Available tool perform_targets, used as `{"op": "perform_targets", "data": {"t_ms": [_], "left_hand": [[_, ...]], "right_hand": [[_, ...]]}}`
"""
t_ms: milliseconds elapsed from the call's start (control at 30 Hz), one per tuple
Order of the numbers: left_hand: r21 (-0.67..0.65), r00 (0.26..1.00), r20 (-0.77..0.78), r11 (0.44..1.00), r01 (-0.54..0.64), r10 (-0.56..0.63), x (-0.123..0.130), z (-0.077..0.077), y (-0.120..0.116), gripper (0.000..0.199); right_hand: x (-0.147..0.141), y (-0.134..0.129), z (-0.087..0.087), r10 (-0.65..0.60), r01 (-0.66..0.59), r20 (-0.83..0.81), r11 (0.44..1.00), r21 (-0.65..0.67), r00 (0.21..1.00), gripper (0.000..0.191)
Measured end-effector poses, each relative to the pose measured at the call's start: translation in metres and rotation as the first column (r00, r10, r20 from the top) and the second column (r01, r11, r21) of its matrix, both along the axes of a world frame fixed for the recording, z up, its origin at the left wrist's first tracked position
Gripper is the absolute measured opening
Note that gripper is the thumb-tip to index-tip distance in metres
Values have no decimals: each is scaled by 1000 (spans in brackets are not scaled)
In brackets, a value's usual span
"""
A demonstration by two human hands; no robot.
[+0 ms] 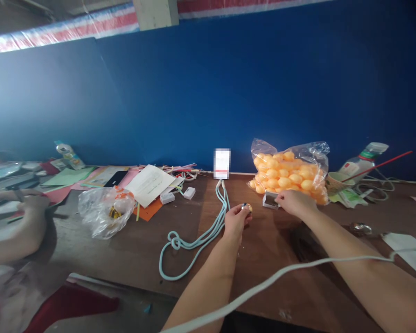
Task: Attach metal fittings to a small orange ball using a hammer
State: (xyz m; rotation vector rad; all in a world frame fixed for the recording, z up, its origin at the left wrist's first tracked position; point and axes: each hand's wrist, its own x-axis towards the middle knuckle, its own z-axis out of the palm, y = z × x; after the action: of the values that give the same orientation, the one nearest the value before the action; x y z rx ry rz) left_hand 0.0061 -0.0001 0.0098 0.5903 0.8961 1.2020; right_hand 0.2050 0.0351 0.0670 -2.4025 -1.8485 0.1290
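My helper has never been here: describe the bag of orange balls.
Find the blue partition behind the brown table. Near its foot, right of the white card, sits a clear bag. Unlike the crumpled bag further left, it bulges with orange balls.

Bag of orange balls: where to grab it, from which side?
Pinch the loose clear film at the top corners of the bag, from above. It stands up slack there, while the orange balls bulge against the plastic lower down. The blue panel behind and the tan cone-shaped thing at the right end would probably crowd other approaches.
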Motion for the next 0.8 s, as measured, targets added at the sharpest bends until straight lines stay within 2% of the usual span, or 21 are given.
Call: {"op": "perform_targets", "data": {"t_ms": [100, 233, 433, 633, 800], "left_hand": [[-2, 1000, -11, 1000, 12, -12, 0, -2, 0, 34], [-1, 999, -31, 1000, 20, -20, -1, -2, -1, 33], [-15, 999, -23, 1000, 22, -23, -1, 1, -1, 34], [-27, 998, -49, 999, 27, -28, 0, 1, -1, 34], [-21, 997, -69, 999, 30, -31, 2, -2, -1, 34]], "right_hand": [[-8, 7, -7, 11, -8, 78, 999, -35, 997, 20], [-16, 15, -14, -40, 43, 116, 999, -22, 992, 21], [-17, 20, -14, -53, 58, 129, 998, -37, 990, 18], [-6, 4, -3, 5, -5, 23, 999, -41, 1000, 21], [-10, -14, -16, 187, -187, 43, 982, 12, 982, 14]]}}
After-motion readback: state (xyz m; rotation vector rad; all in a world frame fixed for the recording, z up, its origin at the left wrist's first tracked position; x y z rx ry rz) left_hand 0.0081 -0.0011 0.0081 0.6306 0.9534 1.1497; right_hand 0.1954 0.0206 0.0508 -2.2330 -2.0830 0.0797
